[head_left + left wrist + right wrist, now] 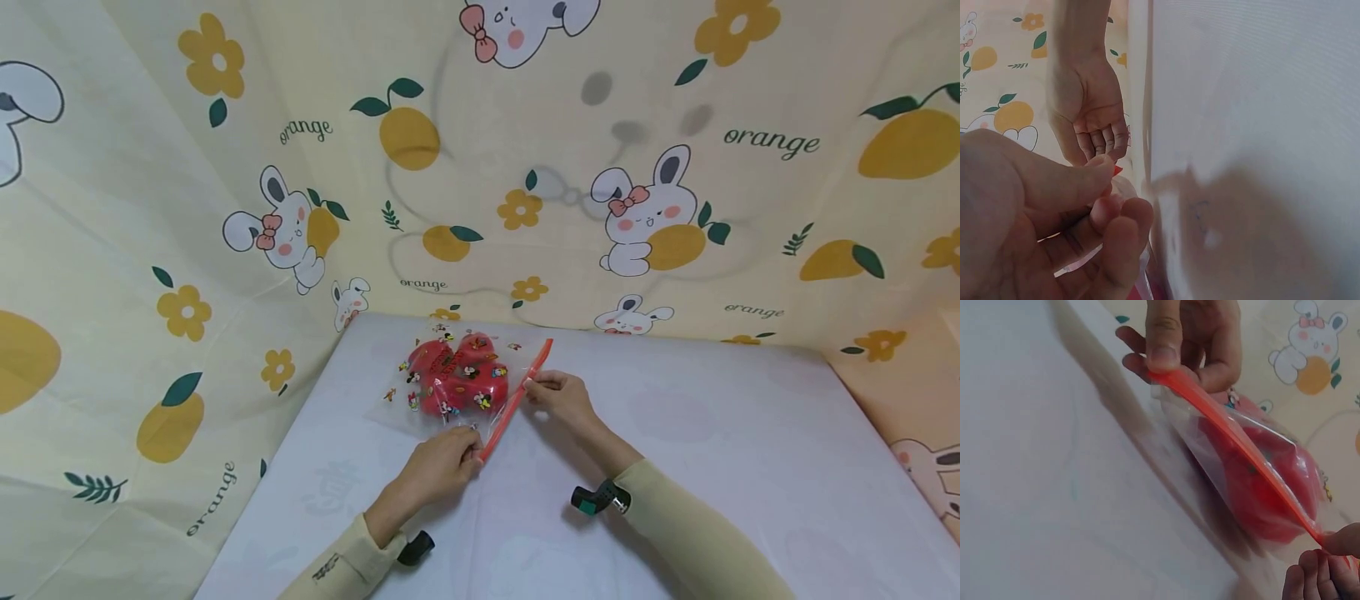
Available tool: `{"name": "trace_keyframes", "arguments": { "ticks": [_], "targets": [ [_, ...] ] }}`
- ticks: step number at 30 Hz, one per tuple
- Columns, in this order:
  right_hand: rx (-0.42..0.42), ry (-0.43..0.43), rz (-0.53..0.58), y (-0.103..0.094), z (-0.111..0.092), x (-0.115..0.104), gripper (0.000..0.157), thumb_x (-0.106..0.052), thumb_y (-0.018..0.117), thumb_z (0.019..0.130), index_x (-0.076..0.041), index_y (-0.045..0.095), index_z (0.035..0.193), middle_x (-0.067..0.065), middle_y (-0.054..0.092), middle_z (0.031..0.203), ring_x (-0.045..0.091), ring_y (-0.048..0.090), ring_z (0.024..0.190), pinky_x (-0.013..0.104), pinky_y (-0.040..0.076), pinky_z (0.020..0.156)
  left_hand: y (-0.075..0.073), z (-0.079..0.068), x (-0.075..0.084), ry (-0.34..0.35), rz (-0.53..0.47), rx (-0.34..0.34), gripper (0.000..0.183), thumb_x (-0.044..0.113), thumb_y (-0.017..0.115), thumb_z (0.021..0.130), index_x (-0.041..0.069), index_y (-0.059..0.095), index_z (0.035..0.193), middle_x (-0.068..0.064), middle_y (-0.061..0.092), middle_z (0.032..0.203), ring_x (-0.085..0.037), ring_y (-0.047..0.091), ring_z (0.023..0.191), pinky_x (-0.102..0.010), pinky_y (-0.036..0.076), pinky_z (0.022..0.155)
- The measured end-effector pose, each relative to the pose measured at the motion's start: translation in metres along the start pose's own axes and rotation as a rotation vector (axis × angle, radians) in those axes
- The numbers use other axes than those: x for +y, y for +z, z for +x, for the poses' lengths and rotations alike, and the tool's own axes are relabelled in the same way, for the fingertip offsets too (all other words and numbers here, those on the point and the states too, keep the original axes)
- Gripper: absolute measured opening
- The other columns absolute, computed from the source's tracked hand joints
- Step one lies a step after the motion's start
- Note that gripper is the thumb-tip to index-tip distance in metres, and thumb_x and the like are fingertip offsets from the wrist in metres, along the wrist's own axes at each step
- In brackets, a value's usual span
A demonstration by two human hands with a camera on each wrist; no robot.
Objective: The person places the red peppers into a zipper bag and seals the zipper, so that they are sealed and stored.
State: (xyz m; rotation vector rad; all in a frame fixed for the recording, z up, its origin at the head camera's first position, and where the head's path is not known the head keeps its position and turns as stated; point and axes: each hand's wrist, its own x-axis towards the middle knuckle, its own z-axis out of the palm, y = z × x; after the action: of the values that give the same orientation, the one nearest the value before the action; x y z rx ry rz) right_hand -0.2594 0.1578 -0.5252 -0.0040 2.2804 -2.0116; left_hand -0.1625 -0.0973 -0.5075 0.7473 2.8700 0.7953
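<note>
A clear plastic zip bag (390,414) printed with small cartoon figures lies on the white-covered table, with several red rounded things (442,392) inside. Along its right side runs an orange-red closure strip (507,414). My left hand (438,462) pinches the near end of this strip between thumb and fingers. Farther along it, my right hand (564,402) pinches the strip near the far end. The right wrist view shows the strip (1247,450) stretched between both hands. In the left wrist view, my left hand (1029,206) hides most of the bag.
The white table cover (712,467) stretches to the right of the bag and toward me. A patterned cloth (465,192) with rabbits and oranges hangs behind the table and along its sides. Small black devices (417,548) sit at both sleeves.
</note>
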Motion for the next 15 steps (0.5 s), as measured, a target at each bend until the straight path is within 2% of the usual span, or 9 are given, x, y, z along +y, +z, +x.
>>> {"name": "trace_keyframes", "arguments": {
  "ticks": [8,15],
  "targets": [
    [0.032,0.029,-0.045,-0.007,0.007,-0.007,0.029,-0.017,0.076,0.102,0.005,0.073,0.121,0.014,0.078,0.105,0.018,0.074,0.088,0.040,0.063,0.089,-0.001,-0.001,0.000,-0.004,-0.001,-0.008,0.014,0.014,0.076,0.099,0.019,0.065,0.093,0.010,0.052,0.082,-0.005,0.048,0.073,-0.023,0.041,0.060],
    [0.040,0.017,-0.078,-0.015,0.016,-0.010,0.032,-0.021,0.076,0.103,0.004,0.072,0.121,0.018,0.078,0.109,0.019,0.073,0.090,0.043,0.063,0.091,-0.001,-0.002,0.001,0.002,0.008,-0.010,0.015,0.014,0.076,0.099,0.020,0.064,0.091,0.010,0.052,0.083,-0.005,0.048,0.074,-0.023,0.040,0.060]
  ]
}}
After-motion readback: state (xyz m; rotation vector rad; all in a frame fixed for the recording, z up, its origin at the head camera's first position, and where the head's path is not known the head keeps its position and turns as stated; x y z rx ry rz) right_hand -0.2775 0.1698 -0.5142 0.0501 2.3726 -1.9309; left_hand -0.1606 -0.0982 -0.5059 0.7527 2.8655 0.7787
